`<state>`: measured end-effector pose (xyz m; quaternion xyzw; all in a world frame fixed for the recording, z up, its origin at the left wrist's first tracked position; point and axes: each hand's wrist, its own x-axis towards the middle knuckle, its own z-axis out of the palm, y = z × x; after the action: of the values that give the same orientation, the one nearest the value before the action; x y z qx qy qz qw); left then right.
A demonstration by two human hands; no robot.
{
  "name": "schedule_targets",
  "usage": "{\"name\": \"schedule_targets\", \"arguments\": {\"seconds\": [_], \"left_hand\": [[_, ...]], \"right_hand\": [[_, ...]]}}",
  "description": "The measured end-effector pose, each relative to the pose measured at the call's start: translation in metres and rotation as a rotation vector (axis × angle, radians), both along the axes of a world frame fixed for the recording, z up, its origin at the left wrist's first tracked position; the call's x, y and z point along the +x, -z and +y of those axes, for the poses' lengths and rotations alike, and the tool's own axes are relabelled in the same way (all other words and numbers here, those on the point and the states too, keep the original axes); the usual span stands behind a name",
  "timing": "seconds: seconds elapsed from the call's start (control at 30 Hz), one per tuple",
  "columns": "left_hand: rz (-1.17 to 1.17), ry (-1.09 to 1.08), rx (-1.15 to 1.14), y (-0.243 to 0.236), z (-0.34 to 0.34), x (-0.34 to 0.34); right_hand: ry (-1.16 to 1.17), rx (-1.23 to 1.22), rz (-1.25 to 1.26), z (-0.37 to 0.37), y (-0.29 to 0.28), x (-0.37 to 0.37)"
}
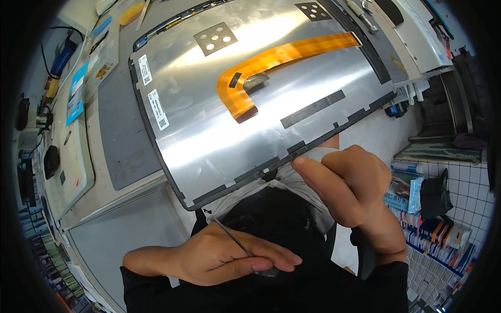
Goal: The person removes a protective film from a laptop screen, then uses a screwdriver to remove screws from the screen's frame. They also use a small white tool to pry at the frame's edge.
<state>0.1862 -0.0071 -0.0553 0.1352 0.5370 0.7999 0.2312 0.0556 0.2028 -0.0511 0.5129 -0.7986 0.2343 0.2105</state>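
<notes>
A large screen panel [193, 151] lies tilted across the bench edge, its silver metal back facing up inside a black frame. A curved orange flat ribbon cable [282, 55] runs over that back. My right hand [355, 182] grips the panel's near edge, thumb on top of the black frame and fingers partly hidden beneath. Below the near left corner, my left hand [224, 255] is closed around a thin dark metal tool [229, 233], whose slim shaft sticks out toward the panel. The tool's other end is mostly hidden by the fingers, so its exact kind is unclear.
A grey mat [122, 141] covers the bench under the panel. To the left lie a cream tray [78, 161] and a clear plastic box [104, 57]. A white device [422, 36] stands at the far right. Packages and stacked items [428, 224] fill a rack at the right.
</notes>
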Motion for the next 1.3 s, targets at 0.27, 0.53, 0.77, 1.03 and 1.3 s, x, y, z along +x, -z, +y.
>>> {"name": "schedule_targets", "arguments": {"seconds": [0.27, 0.53, 0.77, 1.03, 1.3], "left_hand": [[0.007, 0.005, 0.009, -0.002, -0.002, -0.002], [0.009, -0.001, -0.003, 0.002, -0.003, 0.000], [0.015, -0.020, 0.006, 0.004, -0.002, 0.001], [0.012, -0.019, 0.008, 0.004, -0.002, 0.001], [0.000, -0.010, 0.015, 0.003, -0.003, 0.000]], "right_hand": [[-0.008, 0.025, 0.044, -0.010, -0.005, -0.005], [0.000, 0.078, 0.041, -0.012, -0.009, -0.006], [0.008, -0.063, 0.070, -0.009, 0.010, -0.011], [-0.012, -0.092, -0.033, -0.004, 0.008, -0.001], [-0.041, -0.044, -0.047, 0.004, -0.005, 0.009]]}}
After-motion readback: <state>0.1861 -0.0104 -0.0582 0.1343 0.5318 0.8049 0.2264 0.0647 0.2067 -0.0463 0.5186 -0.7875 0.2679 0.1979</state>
